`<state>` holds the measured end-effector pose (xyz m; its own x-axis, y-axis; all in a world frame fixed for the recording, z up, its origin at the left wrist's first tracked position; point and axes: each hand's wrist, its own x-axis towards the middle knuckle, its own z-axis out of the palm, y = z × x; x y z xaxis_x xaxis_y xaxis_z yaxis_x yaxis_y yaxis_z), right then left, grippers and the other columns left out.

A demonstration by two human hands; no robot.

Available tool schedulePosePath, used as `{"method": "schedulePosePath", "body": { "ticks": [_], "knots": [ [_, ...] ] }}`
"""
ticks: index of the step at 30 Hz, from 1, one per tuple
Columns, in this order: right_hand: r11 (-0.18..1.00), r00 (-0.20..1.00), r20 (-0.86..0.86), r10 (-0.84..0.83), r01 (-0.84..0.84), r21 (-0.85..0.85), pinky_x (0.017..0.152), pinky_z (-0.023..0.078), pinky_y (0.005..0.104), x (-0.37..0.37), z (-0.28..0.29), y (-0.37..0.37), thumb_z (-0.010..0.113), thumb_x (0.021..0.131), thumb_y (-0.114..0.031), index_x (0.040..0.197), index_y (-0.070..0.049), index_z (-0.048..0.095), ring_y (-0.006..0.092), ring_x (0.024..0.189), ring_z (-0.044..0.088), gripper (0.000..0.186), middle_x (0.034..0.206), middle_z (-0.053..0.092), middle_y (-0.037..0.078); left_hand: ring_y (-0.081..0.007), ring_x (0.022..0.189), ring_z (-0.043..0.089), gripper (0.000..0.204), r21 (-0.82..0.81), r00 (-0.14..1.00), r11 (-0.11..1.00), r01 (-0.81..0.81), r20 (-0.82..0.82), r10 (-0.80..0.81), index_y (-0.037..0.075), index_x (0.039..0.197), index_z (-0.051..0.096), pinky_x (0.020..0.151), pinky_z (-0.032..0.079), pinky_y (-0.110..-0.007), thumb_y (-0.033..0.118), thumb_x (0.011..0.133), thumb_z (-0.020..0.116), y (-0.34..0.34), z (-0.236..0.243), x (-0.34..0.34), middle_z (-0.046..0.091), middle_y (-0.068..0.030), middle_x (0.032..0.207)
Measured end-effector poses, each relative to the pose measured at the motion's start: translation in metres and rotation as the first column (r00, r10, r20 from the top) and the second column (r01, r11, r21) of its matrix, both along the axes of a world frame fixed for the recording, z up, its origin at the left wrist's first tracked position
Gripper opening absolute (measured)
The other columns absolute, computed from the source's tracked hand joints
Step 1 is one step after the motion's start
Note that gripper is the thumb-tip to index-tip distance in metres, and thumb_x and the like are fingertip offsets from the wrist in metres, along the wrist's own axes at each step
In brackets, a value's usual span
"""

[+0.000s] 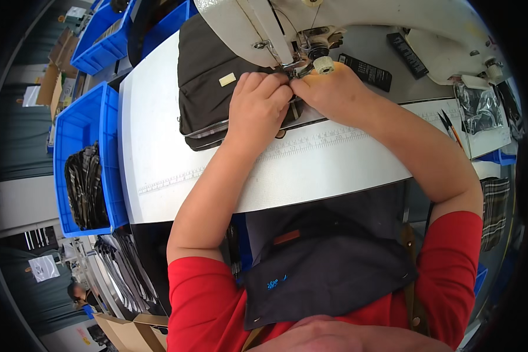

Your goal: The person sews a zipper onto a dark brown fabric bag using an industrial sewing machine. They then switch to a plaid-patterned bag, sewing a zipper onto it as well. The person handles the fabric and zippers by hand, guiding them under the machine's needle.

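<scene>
A dark brown zippered fabric piece [208, 64], apparently a bag, lies on the white table left of the needle area. A small pale yellow tag [227, 79] sits on it, and a metal zipper [214, 126] runs along its near edge. My left hand [258, 105] is closed on the right part of the piece, fingers curled by the presser foot. Pinched right beside the machine's foot, my right hand [331, 94] meets the left fingertips at the fabric's edge. The white sewing machine [234, 26] stands over both hands. The exact spot between the fingertips is hidden.
A printed ruler scale [311, 142] crosses the white table. Two black narrow packets [408, 56] lie right of the machine, near a clear plastic bag [480, 108] and pen-like tools [450, 126]. A blue bin [108, 158] with folded plaid cloth [85, 188] stands left.
</scene>
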<state>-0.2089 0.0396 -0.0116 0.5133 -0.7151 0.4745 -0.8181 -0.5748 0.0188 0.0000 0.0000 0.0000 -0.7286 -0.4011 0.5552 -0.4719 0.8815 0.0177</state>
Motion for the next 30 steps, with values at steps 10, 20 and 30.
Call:
{"method": "schedulePosePath", "body": {
  "ticks": [10, 20, 30],
  "knots": [
    [0.988, 0.992, -0.03, 0.126, -0.123, 0.092, 0.055, 0.052, 0.0384, 0.001, 0.008, 0.039, 0.068, 0.083, -0.01, 0.1, -0.003, 0.067, 0.0258, 0.061, 0.068, 0.018, 0.063, 0.063, 0.007, -0.0245, 0.093, 0.066, 0.023, 0.161, 0.999, 0.986, 0.043, -0.011, -0.042, 0.009, 0.099, 0.074, 0.084, 0.054, -0.037, 0.007, 0.077, 0.08, 0.004, 0.005, 0.005, 0.073, -0.0012, 0.106],
    [0.989, 0.991, -0.081, 0.107, -0.098, 0.113, 0.053, 0.049, 0.0376, 0.007, 0.003, 0.047, 0.068, 0.083, -0.008, 0.116, 0.001, 0.073, 0.0229, 0.057, 0.062, 0.034, 0.064, 0.058, 0.005, -0.023, 0.09, 0.066, 0.024, 0.046, 0.999, 0.998, 0.048, 0.016, -0.049, 0.01, 0.099, 0.074, 0.079, 0.055, -0.035, 0.005, 0.076, 0.079, 0.002, 0.009, 0.002, 0.073, 0.0009, 0.106],
    [0.993, 0.993, 0.026, 0.114, -0.113, -0.043, 0.078, 0.048, 0.0339, 0.009, 0.009, 0.042, 0.067, 0.079, -0.011, 0.09, -0.004, 0.071, 0.0193, 0.096, 0.058, 0.013, 0.099, 0.064, 0.004, -0.0226, 0.097, 0.066, 0.031, 0.249, 1.0, 0.968, 0.004, -0.006, -0.003, 0.01, 0.102, 0.073, 0.084, 0.056, -0.036, 0.006, 0.072, 0.078, 0.011, 0.008, 0.008, 0.073, 0.0011, 0.109]
  ]
}}
